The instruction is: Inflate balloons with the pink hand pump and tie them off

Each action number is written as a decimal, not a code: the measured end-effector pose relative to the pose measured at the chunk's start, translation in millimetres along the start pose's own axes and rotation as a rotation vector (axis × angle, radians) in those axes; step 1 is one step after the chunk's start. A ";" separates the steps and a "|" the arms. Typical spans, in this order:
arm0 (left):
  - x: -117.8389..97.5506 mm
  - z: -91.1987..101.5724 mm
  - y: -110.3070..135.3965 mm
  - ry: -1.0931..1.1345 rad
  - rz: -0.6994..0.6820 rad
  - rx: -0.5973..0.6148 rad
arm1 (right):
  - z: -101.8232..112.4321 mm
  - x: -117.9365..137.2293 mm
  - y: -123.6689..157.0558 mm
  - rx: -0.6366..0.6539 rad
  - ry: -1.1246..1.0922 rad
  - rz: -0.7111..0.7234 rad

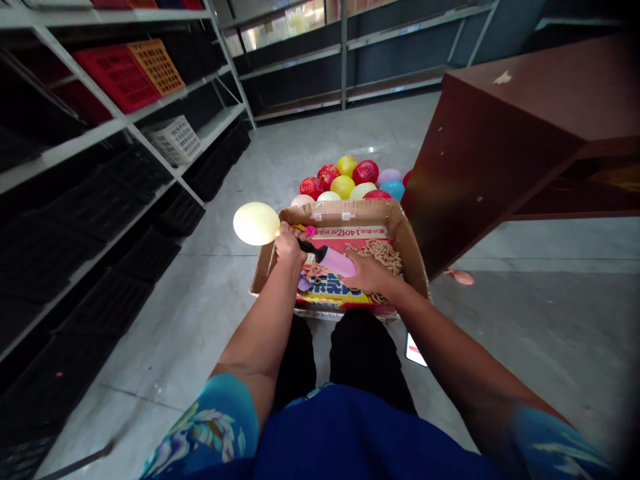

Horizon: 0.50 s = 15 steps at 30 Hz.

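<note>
A pale yellow balloon (256,224), rounded and filled, sticks out to the left above the box's edge. My left hand (289,245) is closed around its neck, where it meets the black front end of a hand balloon pump (337,261). The fingers hide the exact joint between them. My right hand (369,272) grips the pump's pink body from the right. Both hands are over an open cardboard box (413,247), which holds a heap of beige, uninflated balloons or bands (383,255); I cannot tell which. A small purple piece (304,283) and a pink piece lie there too.
Several inflated balloons (343,187) in mixed colours rest on the floor behind the box. A dark red wooden cabinet (480,133) leans in at the right. Shelves with crates (120,77) line the left side. A phone (415,349) lies by my right leg.
</note>
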<state>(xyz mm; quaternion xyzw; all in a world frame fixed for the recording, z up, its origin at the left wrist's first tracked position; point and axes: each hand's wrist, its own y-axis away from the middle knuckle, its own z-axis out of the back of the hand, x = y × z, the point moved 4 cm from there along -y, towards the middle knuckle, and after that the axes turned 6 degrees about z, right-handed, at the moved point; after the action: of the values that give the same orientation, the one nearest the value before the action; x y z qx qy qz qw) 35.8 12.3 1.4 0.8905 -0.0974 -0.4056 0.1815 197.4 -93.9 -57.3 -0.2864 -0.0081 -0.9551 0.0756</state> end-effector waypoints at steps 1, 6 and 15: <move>-2.7 -0.1 -0.7 -0.006 0.010 0.004 | 0.1 -2.3 2.1 0.004 -0.011 0.003; -20.7 3.4 -8.5 0.030 -0.014 -0.010 | 13.5 -21.7 18.9 0.038 -0.054 -0.041; -21.3 7.0 -19.2 0.072 -0.010 -0.010 | 20.1 -15.1 10.9 0.086 -0.026 -0.042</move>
<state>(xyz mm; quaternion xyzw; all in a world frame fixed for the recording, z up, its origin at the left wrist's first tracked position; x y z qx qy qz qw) 17.2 35.0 4.1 0.9042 -0.0843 -0.3746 0.1872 222.4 -101.4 -49.0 -0.2949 -0.0561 -0.9515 0.0674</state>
